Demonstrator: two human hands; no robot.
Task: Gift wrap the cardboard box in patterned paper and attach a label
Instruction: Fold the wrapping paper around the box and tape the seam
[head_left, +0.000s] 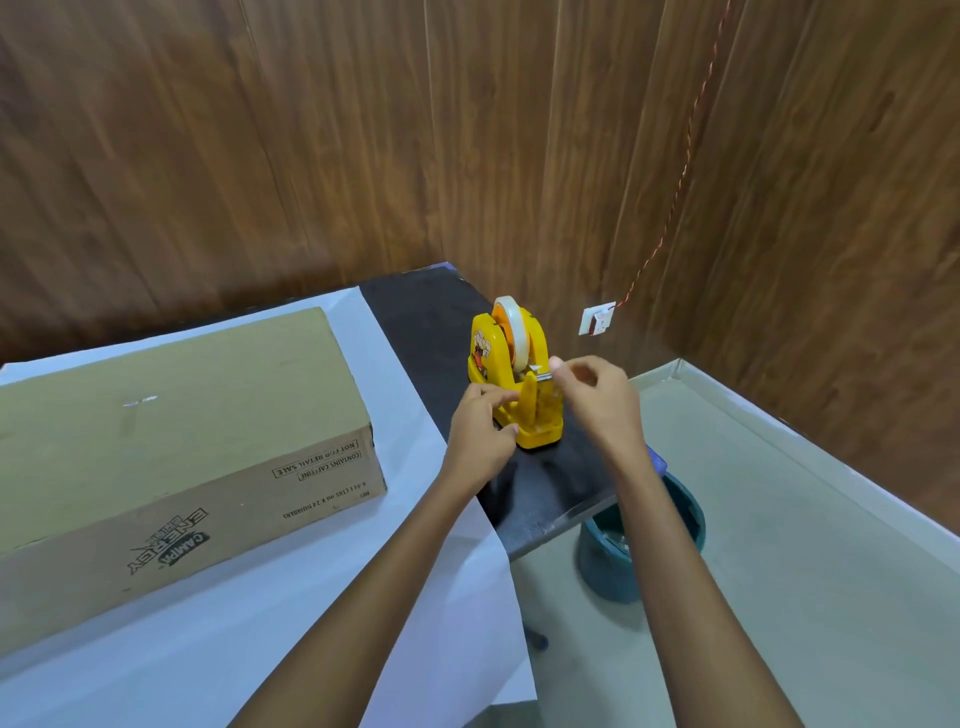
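Observation:
A long brown cardboard box (171, 426) with black print lies on a white sheet of paper (322, 587) that covers the left of the dark table (426, 322). To its right stands a yellow tape dispenser (511, 374) holding a roll of clear tape. My left hand (480, 431) grips the dispenser's base from the left side. My right hand (592, 395) pinches the tape end at the cutter, thumb and forefinger together. The paper's patterned side does not show.
A teal bucket (639, 545) stands on the floor just below the table's right corner, under my right forearm. Wooden panel walls close in behind and to the right. A white wall socket (596, 319) with a red twisted wire sits low on the wall.

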